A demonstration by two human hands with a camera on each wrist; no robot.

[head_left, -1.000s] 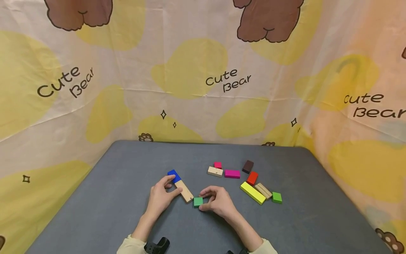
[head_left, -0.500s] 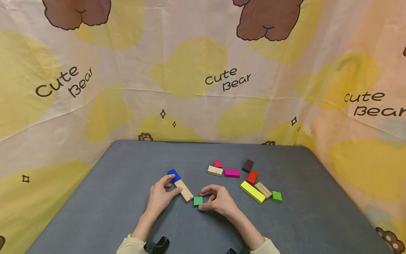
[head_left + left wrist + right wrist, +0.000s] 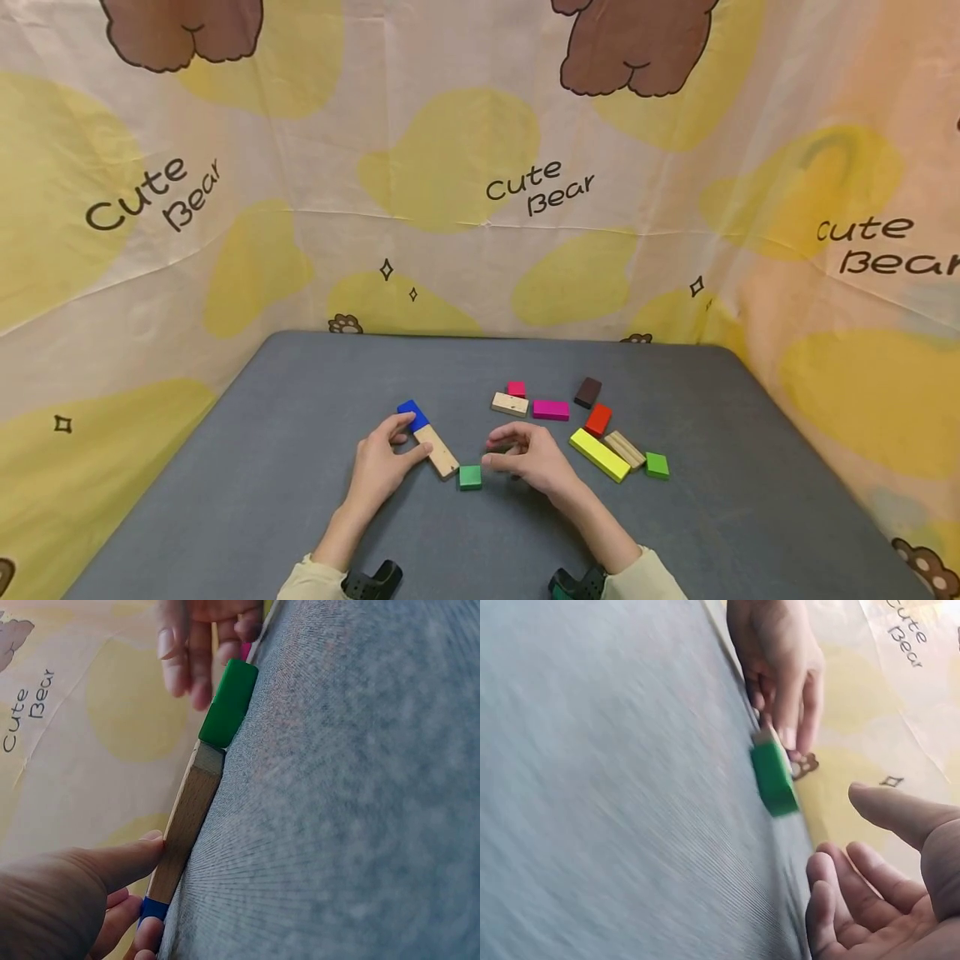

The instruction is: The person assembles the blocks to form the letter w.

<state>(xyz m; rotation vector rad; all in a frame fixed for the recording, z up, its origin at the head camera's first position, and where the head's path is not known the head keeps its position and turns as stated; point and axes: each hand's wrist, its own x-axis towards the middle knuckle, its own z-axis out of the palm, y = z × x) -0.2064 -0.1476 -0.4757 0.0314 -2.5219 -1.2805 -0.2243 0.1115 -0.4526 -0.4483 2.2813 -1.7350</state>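
Observation:
My left hand [image 3: 381,467] steadies two blocks lying end to end, a blue block [image 3: 407,407] and a plain wooden block [image 3: 437,452]. Its thumb rests on the plain block and its fingers bend at the blue one, as the left wrist view shows closely. A small green block [image 3: 469,477] lies at the near end of the plain block, touching its corner. My right hand [image 3: 536,460] hovers just right of the green block, fingers loosely bent and holding nothing. In the right wrist view, a gap separates its fingers [image 3: 870,892] from the green block [image 3: 774,780].
Farther right on the grey table [image 3: 315,367] lie a pink block [image 3: 516,388], a pale wooden block [image 3: 509,405], a magenta block [image 3: 551,410], a dark brown block [image 3: 588,392], a red block [image 3: 597,420], a long yellow block [image 3: 600,455], a grooved wooden block [image 3: 625,450] and a light green block [image 3: 657,466].
My right hand has let go of the green block and drawn back to the right and slightly up. The left hand and the blocks stay in place.

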